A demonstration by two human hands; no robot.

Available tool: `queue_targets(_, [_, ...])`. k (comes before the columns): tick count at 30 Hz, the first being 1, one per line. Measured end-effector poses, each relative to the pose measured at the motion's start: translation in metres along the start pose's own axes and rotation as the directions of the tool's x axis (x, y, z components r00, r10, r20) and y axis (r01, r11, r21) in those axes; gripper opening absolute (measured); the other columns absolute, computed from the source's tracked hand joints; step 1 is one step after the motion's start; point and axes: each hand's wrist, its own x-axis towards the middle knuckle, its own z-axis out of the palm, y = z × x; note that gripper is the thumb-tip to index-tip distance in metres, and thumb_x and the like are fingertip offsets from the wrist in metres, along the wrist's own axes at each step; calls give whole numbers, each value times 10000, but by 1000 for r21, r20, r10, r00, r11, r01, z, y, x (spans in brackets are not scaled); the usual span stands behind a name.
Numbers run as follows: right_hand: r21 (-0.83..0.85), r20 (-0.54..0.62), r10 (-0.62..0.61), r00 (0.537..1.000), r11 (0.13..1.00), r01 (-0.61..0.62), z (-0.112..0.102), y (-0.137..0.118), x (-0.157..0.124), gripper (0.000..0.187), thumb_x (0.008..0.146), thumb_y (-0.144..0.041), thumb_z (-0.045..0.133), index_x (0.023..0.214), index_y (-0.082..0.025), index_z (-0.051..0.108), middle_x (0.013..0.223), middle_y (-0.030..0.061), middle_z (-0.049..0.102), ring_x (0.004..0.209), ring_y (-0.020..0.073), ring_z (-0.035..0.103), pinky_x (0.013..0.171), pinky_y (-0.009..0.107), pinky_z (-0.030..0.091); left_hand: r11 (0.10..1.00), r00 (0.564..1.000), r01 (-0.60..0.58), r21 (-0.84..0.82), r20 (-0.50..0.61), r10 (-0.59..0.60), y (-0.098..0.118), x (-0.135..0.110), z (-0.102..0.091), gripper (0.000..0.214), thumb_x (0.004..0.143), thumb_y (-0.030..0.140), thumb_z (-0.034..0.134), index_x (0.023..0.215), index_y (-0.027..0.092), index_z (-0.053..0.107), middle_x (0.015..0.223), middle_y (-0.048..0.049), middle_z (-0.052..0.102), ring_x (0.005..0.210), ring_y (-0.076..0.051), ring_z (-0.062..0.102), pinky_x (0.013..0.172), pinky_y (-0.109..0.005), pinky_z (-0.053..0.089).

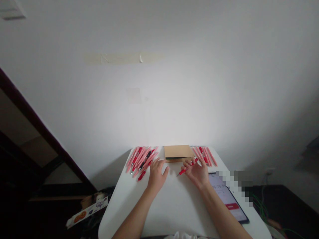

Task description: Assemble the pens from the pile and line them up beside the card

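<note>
My right hand (198, 173) is palm up and holds a red pen (182, 172) across its fingers, the pen's tip pointing down to the left. My left hand (157, 172) hovers by the right edge of a loose pile of pink pens (143, 156), its thumb spread from its fingers and nothing seen in it. Red and black pens are mixed into that pile. Just beyond my right hand lies a smaller row of pink pens (209, 156) with a red one among them. Between the two groups, a brown cardboard box (178, 151) stands slightly open at its front.
A tablet (228, 199) with a lit screen lies under my right forearm along the right edge of the white table (174, 209). The wall (161, 116) rises right behind the table. Green cables (260, 202) hang at the right, and a printed carton strip (87, 212) lies low at the left.
</note>
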Motion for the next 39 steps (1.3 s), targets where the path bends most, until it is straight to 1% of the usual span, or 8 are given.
queue_targets(8, [-37, 21, 0, 1000, 999, 1, 0, -2, 0, 346, 810, -496, 620, 631, -236, 477, 647, -35, 435, 602, 137, 434, 628, 328, 438, 1000, 995, -20, -5, 97, 20, 1, -2, 2, 231, 849, 204, 614, 1071, 246, 663, 1104, -51, 717, 1173, -287, 592, 1051, -570, 446])
queue_targets(12, [1, 29, 25, 999, 1000, -25, 0, -2, 0, 367, 817, -531, 616, 636, -238, 490, 652, -32, 449, 605, 140, 439, 630, 330, 436, 1000, 995, -20, 1, 96, 20, 2, -1, 1, 228, 845, 197, 617, 1064, 237, 669, 1096, -54, 710, 1156, -284, 590, 1045, -556, 456])
queue_targets(16, [-25, 32, 9, 999, 1000, -8, -3, -2, 2, 337, 798, -462, 635, 609, -238, 469, 626, -36, 436, 595, 144, 430, 636, 338, 426, 1000, 998, -29, 9, 61, 28, 2, -2, 2, 223, 845, 208, 617, 1058, 235, 679, 1117, -79, 676, 1125, -265, 593, 1017, -509, 491])
queue_targets(21, [-38, 15, -5, 1000, 999, 5, -4, -2, 2, 308, 799, -449, 616, 618, -242, 479, 635, -31, 452, 598, 149, 433, 643, 345, 426, 995, 999, -47, 85, 25, 45, 1, -2, 4, 349, 882, 260, 586, 1228, 228, 612, 1338, -132, 564, 1290, -292, 497, 1082, -543, 432])
queue_targets(26, [-94, 6, -14, 1000, 995, 15, 0, -2, 0, 360, 823, -539, 590, 631, -247, 501, 636, -26, 465, 600, 154, 457, 635, 346, 443, 982, 981, -124, 141, 166, 100, 2, 7, 8, 444, 947, 328, 511, 1386, 262, 501, 1493, -101, 476, 1414, -307, 379, 1144, -595, 328])
queue_targets(30, [-107, 11, -19, 1000, 994, 20, -1, -4, 1, 306, 816, -500, 612, 663, -245, 540, 654, -23, 516, 607, 151, 489, 655, 351, 461, 980, 967, -144, 135, 230, 110, -2, 7, 11, 422, 971, 372, 473, 1380, 282, 518, 1430, -83, 553, 1397, -286, 407, 1127, -547, 366])
queue_targets(35, [-119, -34, -38, 999, 992, 34, -12, -4, 9, 85, 741, -274, 694, 772, -240, 623, 719, -22, 588, 603, 131, 509, 642, 325, 478, 980, 960, -121, 155, 271, 75, -2, 5, 9, 379, 950, 342, 519, 1313, 256, 585, 1322, -82, 623, 1313, -301, 466, 1102, -546, 380])
queue_targets(39, [-193, -62, -71, 996, 980, 58, -21, -1, 16, 109, 758, -290, 734, 800, -238, 647, 746, -23, 616, 618, 126, 539, 649, 322, 507, 985, 961, -130, 118, 258, 96, 5, 8, 1, 303, 941, 290, 532, 1219, 260, 650, 1175, -70, 671, 1214, -276, 503, 1055, -508, 414])
